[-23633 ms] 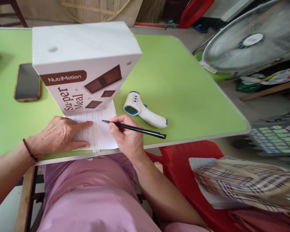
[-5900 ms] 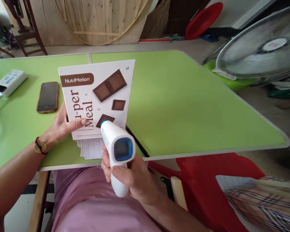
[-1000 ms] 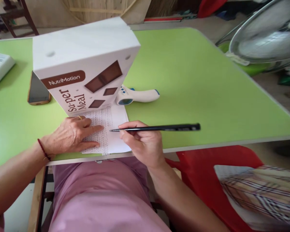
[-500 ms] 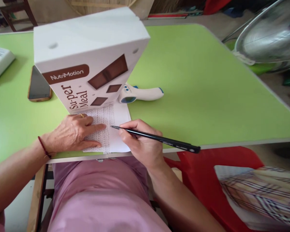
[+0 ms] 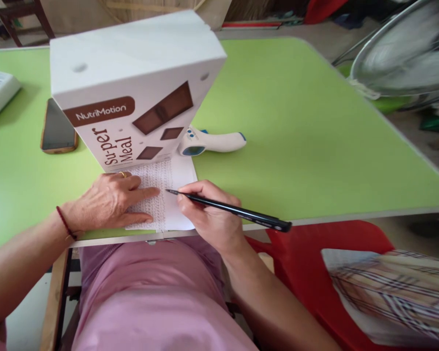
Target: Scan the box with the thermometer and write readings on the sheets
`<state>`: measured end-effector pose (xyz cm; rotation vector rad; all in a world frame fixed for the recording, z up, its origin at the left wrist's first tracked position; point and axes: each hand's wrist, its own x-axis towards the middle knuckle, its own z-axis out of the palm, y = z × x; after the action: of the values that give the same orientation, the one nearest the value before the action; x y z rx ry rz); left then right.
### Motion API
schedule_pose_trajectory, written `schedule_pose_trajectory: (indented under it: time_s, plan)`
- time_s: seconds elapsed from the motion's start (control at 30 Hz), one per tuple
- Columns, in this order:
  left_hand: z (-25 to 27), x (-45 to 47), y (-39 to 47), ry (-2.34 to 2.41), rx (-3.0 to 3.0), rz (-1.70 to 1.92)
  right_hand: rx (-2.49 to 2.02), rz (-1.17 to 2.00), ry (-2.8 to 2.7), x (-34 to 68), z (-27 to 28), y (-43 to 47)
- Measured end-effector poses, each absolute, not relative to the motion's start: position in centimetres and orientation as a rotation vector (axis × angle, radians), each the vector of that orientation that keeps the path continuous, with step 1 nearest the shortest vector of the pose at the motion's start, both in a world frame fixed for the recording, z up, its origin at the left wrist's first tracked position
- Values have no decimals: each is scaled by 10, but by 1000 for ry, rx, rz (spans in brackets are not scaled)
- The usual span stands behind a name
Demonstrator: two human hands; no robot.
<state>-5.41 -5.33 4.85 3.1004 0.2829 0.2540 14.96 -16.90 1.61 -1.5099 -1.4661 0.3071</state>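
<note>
Between my fingers and thumb, my right hand (image 5: 212, 214) grips a black pen (image 5: 237, 210). Its tip points left, at the sheet of paper (image 5: 179, 209) covered on its left part with dense rows of handwriting. I cannot tell whether the tip touches the paper. Flat on the sheet's left side lies my left hand (image 5: 108, 201), index finger stretched toward the pen tip and thumb spread. A tall white NutriMotion box (image 5: 131, 117) stands upright at the paper's far end and hides part of it.
A white and blue infrared thermometer (image 5: 219, 142) lies right of the box on the green table (image 5: 296, 136). Left of the box are a phone (image 5: 59, 127) and a white box (image 5: 0, 95). A fan (image 5: 402, 58) and a red chair (image 5: 314, 282) with plaid cloth stand at the right.
The pen has shifted slightly in my right hand, its rear end swinging a little to the left. My left hand stays in place on the paper.
</note>
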Motion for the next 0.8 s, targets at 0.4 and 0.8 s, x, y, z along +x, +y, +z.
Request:
schedule_pose_trajectory:
  time_s: [0.4,0.8]
  plan:
    - [49,-54,-52,281,3099,260,-1498,367,-1413,150,16,-169]
    - [50,-54,-53,282,3098,256,-1511,374,-1405,149,16,-168]
